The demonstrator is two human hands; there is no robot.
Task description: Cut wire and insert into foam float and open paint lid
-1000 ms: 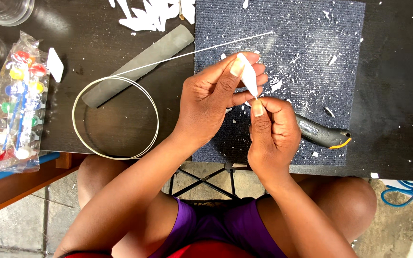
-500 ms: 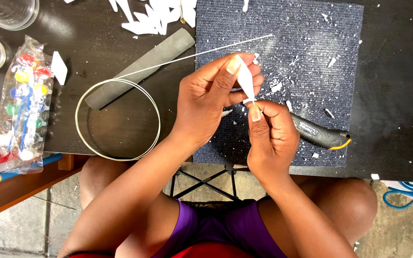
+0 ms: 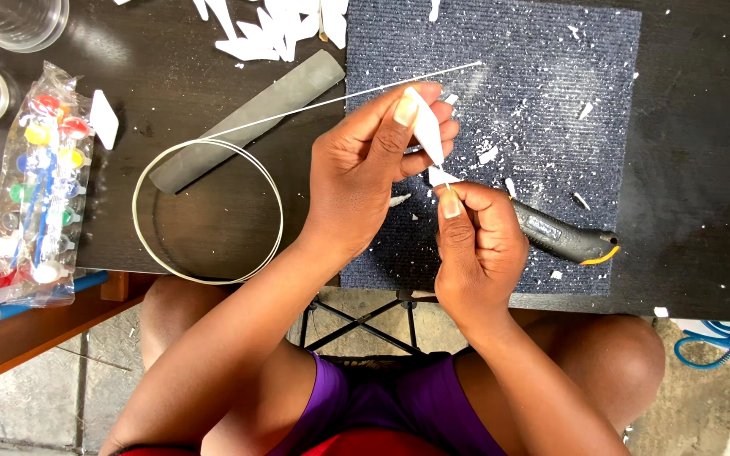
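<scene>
White petal (image 3: 427, 127) pinched by both hands; paint pots fill a clear packet (image 3: 37, 181).

The person's arms are bare from the shoulder down, with no sleeves, watch or rings on the left hand (image 3: 365, 181) or the right hand (image 3: 479, 245). Purple shorts (image 3: 399, 405) cover the lap, a red garment edge below them. Fingernails are short and unpainted.
</scene>
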